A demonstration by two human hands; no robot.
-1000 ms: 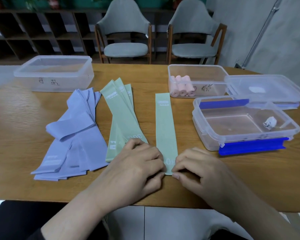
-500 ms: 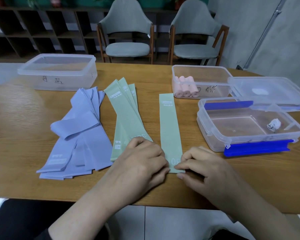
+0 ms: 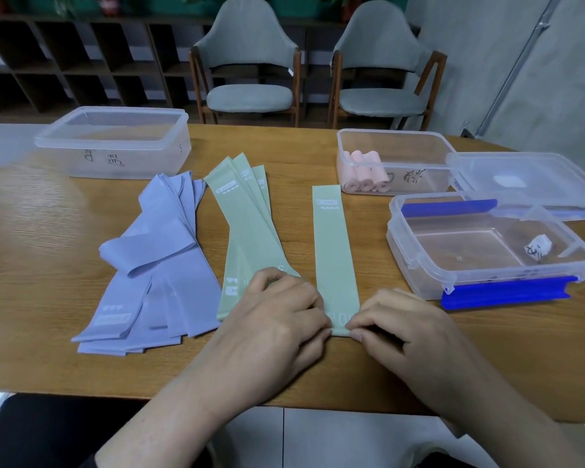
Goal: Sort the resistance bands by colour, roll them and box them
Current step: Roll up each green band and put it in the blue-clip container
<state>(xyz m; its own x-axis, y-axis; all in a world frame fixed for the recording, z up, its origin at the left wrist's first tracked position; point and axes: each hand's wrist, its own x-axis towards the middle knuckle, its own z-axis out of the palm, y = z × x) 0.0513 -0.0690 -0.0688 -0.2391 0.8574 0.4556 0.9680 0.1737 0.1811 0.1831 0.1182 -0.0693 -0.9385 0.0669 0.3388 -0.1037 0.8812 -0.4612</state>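
Head view, hands: left hand (image 3: 277,319) and right hand (image 3: 402,325) both pinch the near end of the single green band (image 3: 333,251), fingertips curled onto its edge.
Head view, change: compared with a second ago, the near edge now shows a small turned-up fold between the two grips; the hands sit at the same spot.
Meaning for task: rolling of this band is judged to be just starting; the far end lies flat on the bench (image 3: 48,265).
Band location: straight strip, between the green stack (image 3: 247,224) and the blue-clipped box (image 3: 487,244).
Sorted state: lilac bands (image 3: 156,265) fanned at left; pink rolls (image 3: 365,177) already inside the rear clear box (image 3: 395,140).
Materials: bands thin, matte, flexible, with white print; boxes rigid translucent plastic; bench wood-grain, smooth.
Other container: lidded box (image 3: 115,143) at far left, handwriting on its wall.
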